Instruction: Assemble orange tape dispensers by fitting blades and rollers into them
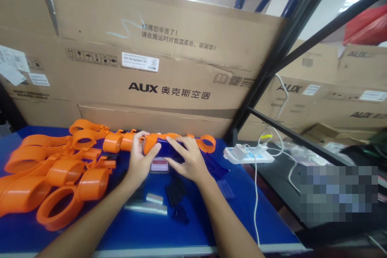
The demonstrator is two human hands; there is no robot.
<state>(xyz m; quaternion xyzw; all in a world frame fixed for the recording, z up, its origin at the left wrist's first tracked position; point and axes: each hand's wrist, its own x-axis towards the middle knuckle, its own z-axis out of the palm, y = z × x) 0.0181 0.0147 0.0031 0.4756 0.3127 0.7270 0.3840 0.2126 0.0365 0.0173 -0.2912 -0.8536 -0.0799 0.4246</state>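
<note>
At the back of the blue table (242,213), my left hand (141,157) grips the left end of an orange plastic part (151,142), thumb in front and fingers behind. My right hand (190,157) holds the same part from the right, with its fingertips on the top and front and its thumb lower down. A glossy dark blue piece (165,147) covers the part's front between the hands; I cannot tell whether it is attached. Just below the hands lies a small box with a pink-red top (159,165). A dark blue sheet (215,166) extends beyond my right wrist.
Several orange ring-shaped parts (62,171) crowd the left side. Metal strips (146,207) and black pieces (175,191) lie between my forearms. A white power strip (248,154) with cables sits at right beside the black rack post (256,84). A large cardboard box (169,68) stands behind.
</note>
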